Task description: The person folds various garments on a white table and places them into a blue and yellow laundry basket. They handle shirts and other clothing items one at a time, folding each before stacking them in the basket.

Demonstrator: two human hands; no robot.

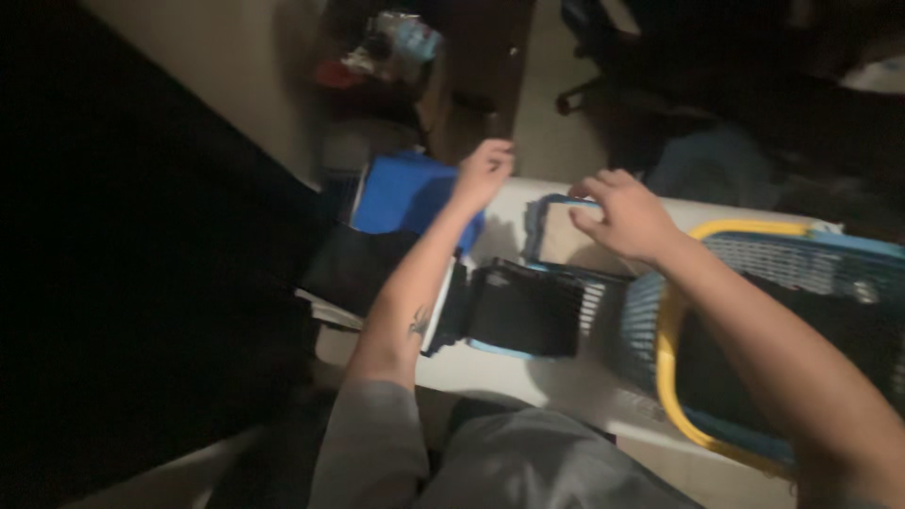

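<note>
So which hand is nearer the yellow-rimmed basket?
Right. The right hand sits just left of the basket; the left hand is farther left, above the blue thing.

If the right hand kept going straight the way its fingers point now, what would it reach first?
Probably the blue-rimmed panel on the white table: the right hand points left with fingertips already at its top edge. Depth is unclear in this blur.

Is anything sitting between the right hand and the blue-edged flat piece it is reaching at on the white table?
Nothing visible. The right hand is already at the top edge of the blue-edged piece, fingers curled over it. The left hand is closed, apart to the side above a blue box. The basket sits beside it.
</note>
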